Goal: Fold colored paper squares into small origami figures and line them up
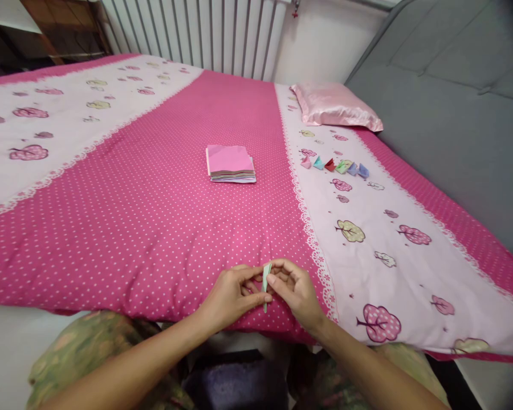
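A small piece of pale green folded paper [265,285] stands on edge between my two hands, just above the near edge of the bed. My left hand [239,289] pinches it from the left with thumb and fingers. From the right, my right hand [294,289] grips it too, its thumb pressed on the paper's face. The fingers cover part of the paper, so its full shape is hidden. Farther back lies a stack of coloured square paper [229,159] with a pink sheet on top. To its right several small folded paper boats [330,165] sit in a row.
The bed has a pink dotted and white tree-patterned cover [175,199]. A shiny pink pillow [336,105] lies at the back right against a grey padded headboard [448,108]. A white radiator [196,37] stands behind the bed. My knees are below its near edge.
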`<action>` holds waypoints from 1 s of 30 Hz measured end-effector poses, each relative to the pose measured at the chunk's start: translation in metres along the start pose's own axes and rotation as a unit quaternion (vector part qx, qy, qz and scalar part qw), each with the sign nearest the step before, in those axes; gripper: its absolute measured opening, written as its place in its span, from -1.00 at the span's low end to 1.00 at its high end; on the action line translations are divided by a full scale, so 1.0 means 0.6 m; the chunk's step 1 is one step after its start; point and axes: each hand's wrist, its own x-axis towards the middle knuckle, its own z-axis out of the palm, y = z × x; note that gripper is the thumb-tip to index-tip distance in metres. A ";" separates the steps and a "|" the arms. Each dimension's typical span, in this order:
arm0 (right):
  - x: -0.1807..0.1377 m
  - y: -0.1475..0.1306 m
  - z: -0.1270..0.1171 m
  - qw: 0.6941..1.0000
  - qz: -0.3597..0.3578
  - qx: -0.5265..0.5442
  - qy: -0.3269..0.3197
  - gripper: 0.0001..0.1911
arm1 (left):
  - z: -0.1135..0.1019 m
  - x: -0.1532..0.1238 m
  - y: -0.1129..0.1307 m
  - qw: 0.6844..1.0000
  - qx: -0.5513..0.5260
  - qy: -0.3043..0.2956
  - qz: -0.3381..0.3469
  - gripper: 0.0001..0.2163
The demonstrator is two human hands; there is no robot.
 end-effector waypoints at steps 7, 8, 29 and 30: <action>-0.001 0.000 0.001 1.000 0.004 0.013 0.003 -0.80 | 0.000 0.001 -0.004 1.000 -0.007 -0.002 -0.006 -0.63; -0.001 0.000 0.001 1.000 0.004 0.014 0.002 -0.80 | 0.000 0.001 -0.003 1.000 -0.008 -0.003 -0.007 -0.63; 0.011 0.000 -0.009 0.995 0.057 0.079 -0.006 -0.77 | -0.002 0.002 0.012 0.999 -0.039 -0.020 -0.027 -0.77; 0.012 -0.002 -0.009 0.995 0.061 0.076 -0.005 -0.76 | -0.002 0.002 0.013 0.999 -0.041 -0.021 -0.027 -0.77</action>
